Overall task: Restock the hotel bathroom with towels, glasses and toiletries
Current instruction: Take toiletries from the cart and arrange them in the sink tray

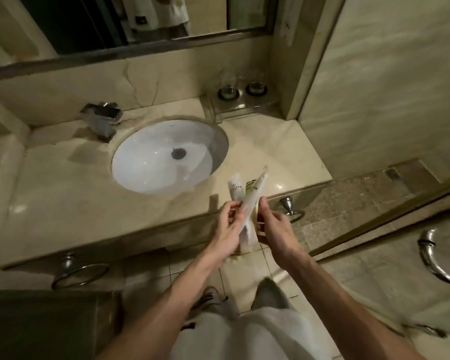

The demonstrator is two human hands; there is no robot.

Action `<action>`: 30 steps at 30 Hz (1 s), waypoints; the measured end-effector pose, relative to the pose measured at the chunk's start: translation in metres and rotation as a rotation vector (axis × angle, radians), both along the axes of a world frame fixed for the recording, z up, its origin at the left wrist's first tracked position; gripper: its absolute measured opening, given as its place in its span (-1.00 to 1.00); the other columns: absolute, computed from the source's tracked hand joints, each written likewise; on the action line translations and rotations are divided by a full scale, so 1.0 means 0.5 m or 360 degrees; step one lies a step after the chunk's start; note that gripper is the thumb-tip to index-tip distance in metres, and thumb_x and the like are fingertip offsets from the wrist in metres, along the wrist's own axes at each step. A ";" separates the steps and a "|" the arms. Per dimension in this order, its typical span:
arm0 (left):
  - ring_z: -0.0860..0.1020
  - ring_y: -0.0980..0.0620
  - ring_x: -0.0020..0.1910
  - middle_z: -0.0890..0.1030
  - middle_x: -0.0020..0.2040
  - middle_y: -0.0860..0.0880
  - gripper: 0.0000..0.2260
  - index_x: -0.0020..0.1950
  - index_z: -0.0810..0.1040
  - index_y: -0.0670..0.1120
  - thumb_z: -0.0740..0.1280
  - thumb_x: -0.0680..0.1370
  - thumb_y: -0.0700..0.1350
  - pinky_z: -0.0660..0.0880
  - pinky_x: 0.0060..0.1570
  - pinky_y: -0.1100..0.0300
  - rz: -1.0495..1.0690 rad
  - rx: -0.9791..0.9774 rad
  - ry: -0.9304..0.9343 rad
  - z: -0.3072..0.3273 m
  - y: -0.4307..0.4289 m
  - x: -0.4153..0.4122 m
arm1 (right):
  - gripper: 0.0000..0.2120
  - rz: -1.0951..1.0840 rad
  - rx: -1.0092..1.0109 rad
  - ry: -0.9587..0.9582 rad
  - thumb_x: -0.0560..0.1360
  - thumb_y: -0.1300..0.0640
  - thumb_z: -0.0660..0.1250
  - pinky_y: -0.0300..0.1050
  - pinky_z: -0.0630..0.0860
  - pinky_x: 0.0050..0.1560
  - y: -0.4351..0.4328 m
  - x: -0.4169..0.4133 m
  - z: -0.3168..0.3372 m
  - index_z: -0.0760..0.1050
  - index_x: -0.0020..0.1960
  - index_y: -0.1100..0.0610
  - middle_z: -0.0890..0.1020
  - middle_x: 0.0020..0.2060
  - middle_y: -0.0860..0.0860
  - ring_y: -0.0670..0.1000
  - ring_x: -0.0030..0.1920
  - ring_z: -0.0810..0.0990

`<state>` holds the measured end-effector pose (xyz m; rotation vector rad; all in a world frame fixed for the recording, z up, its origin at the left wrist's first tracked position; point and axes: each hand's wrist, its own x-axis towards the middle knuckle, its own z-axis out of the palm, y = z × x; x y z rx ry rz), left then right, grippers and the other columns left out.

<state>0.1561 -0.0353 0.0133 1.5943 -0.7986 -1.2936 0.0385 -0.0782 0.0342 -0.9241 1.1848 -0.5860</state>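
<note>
Packets [253,196] over counter [63,203] front edge; left grip [226,229], right grip [273,229] both pinching them

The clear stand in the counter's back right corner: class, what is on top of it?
On the clear stand are a left glass and a right glass, each on a dark round coaster. Whether they hold anything cannot be seen.

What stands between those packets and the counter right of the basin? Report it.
Nothing visible does. The left hand and right hand hold the toiletry packets above the counter at its front edge, and the glasses stand farther back on their tray.
</note>
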 end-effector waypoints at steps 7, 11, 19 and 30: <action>0.54 -0.01 0.17 0.54 0.21 -0.05 -0.53 0.49 0.24 0.00 0.31 0.63 -0.10 0.53 0.12 0.11 -0.0121 0.0289 -0.0080 -0.069 -0.203 0.068 | -0.73 -0.0200 0.0159 0.0208 0.56 0.10 0.36 0.01 0.64 -0.02 -0.168 0.033 -0.084 0.54 0.19 0.22 0.68 -0.01 0.12 0.07 -0.05 0.68; 0.56 0.02 0.15 0.55 0.30 -0.12 -0.62 0.43 0.42 -0.16 0.33 0.61 -0.17 0.54 0.17 0.13 -0.0315 0.0467 -0.0168 -0.098 -0.311 0.107 | -0.81 -0.0136 0.0319 0.0290 0.54 0.15 0.39 -0.04 0.63 -0.25 -0.267 0.047 -0.147 0.49 0.10 0.20 0.71 -0.14 0.12 0.06 -0.22 0.70; 0.52 -0.02 0.26 0.54 0.37 0.00 -0.69 0.39 0.52 0.03 0.28 0.64 -0.01 0.45 0.24 0.12 -0.0841 0.0537 -0.0962 -0.138 -0.443 0.135 | -0.74 -0.0068 0.0768 0.0075 0.66 0.18 0.16 0.02 0.58 -0.32 -0.366 0.091 -0.206 0.47 0.11 0.39 0.62 -0.30 0.25 0.16 -0.43 0.59; 0.53 0.02 0.15 0.61 0.16 0.03 -0.75 0.23 0.62 -0.03 0.33 0.61 0.03 0.45 0.17 0.13 -0.0575 0.0467 -0.0983 -0.158 -0.517 0.181 | -0.49 0.0856 0.0639 0.0449 0.60 -0.19 0.18 -0.23 0.42 -0.54 -0.464 0.041 -0.156 0.53 -0.20 0.25 0.67 -0.39 0.17 0.02 -0.54 0.52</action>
